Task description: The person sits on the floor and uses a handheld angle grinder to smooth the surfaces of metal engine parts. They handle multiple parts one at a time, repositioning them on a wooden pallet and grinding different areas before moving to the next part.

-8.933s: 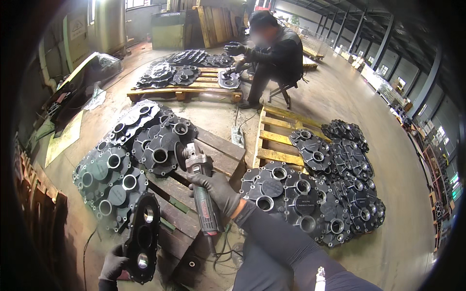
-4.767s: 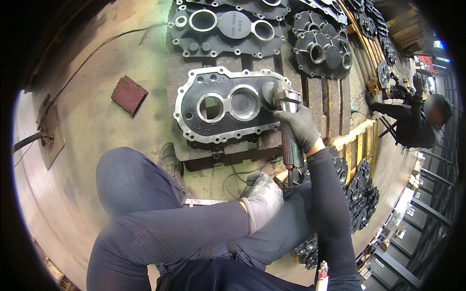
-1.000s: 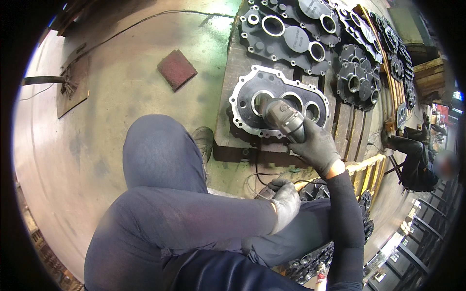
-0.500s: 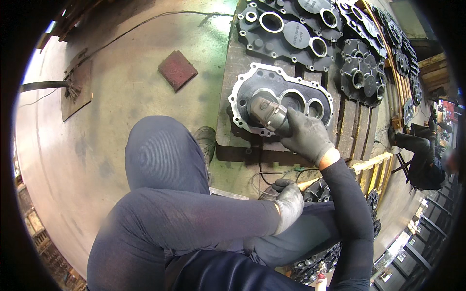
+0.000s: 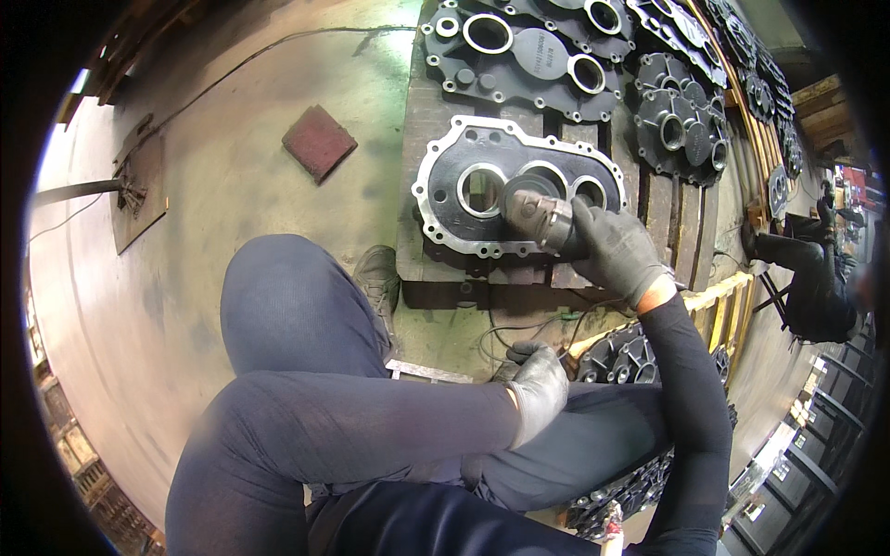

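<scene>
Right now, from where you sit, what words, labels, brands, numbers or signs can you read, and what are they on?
None can be read out reliably.
Large black cover above the silver-rimmed casting: raised characters on its round boss, too small and blurred.
Smaller black cover to the right: faint marks, unreadable.
Power tool in the right hand: no legible label visible.

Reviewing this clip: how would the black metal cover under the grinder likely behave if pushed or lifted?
The cover is probably stiff, judging by its bright bare-metal rim. It may be heavy for its size, given those solid-looking bore walls. Lying broad side down on the pallet, it seems unlikely to roll.
</scene>
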`<control>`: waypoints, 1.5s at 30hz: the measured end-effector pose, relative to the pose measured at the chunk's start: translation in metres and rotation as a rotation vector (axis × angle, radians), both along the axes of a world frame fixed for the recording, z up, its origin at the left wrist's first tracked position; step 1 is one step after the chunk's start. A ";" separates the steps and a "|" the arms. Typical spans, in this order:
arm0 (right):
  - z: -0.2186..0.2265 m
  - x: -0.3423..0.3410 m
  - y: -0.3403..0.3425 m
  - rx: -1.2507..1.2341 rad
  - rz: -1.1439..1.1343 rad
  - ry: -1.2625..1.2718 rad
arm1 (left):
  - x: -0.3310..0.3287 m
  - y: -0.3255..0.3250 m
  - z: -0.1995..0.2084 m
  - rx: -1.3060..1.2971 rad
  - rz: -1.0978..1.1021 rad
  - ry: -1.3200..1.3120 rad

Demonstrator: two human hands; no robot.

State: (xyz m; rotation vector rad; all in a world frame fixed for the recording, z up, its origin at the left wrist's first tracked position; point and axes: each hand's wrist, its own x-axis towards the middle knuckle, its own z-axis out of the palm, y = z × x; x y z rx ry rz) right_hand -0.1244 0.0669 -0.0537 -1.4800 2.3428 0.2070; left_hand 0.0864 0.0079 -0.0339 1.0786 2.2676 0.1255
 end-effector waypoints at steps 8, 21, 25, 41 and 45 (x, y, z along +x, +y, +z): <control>-0.006 -0.006 0.025 -0.161 -0.247 -0.084 | -0.011 -0.002 -0.002 0.073 -0.020 -0.102; -0.019 0.008 0.033 -0.106 -0.182 -0.096 | -0.012 0.001 0.002 -0.014 -0.076 -0.056; -0.015 0.010 0.039 -0.030 -0.171 -0.080 | -0.012 0.002 -0.005 0.027 -0.036 -0.125; -0.031 -0.032 0.108 -0.126 -0.299 0.062 | -0.022 0.016 -0.018 -0.043 -0.045 -0.101; -0.021 -0.031 0.110 -0.225 -0.378 0.036 | -0.026 0.017 -0.021 -0.051 -0.035 -0.094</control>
